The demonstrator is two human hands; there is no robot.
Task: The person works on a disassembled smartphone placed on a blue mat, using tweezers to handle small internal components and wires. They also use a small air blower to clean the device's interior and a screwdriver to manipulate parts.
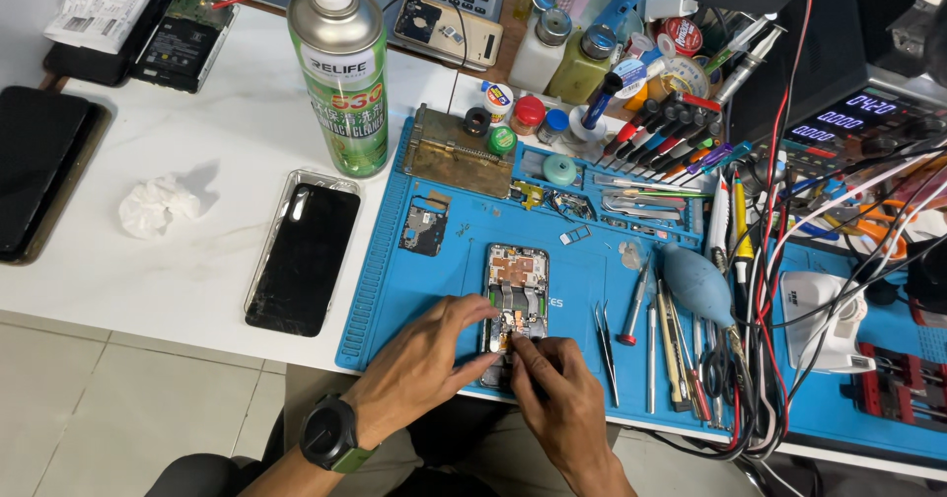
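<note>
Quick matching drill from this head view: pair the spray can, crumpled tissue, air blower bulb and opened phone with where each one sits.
Things:
1. green spray can
2. crumpled tissue
3. blue air blower bulb
4. opened phone

Places:
A. on the blue mat, under the left hand and right hand
B. on the white table, left of the black phone in a clear case
C. upright at the mat's upper left corner
D. on the mat, right of the tweezers

Pairs: 1-C, 2-B, 3-D, 4-A

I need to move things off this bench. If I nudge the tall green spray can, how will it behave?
The spray can stands upright, tall on a narrow base, so it would probably tip rather than slide. Its round metal body would likely roll once down, perhaps toward the cracked phone beside it.
</note>
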